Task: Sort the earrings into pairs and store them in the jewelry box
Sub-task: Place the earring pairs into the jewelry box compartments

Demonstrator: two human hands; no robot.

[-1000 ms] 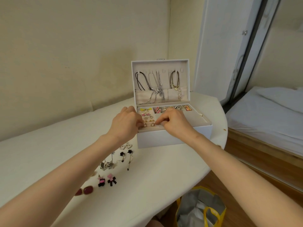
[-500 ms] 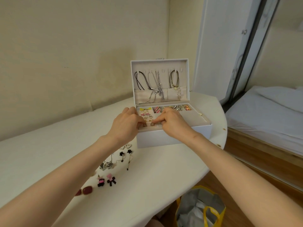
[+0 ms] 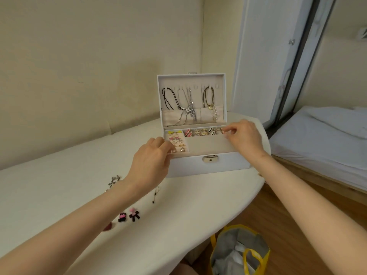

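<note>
Head view: the white jewelry box (image 3: 228, 165) stands open on the desk (image 3: 59, 175), with stud pairs (image 3: 178, 144) seated in its left-hand slots. My right hand (image 3: 245, 136) reaches over the back row, thumb and forefinger pinching a small earring (image 3: 224, 132). My left hand (image 3: 152, 157) curls at the box's front-left corner; I cannot tell whether it holds anything. Black bow earrings (image 3: 129, 215) and silver drop earrings (image 3: 114, 180) lie on the desk. The risks I see are the pinched piece slipping into a neighbouring compartment and splitting a pair, or my left forearm sweeping loose earrings off the desk
</note>
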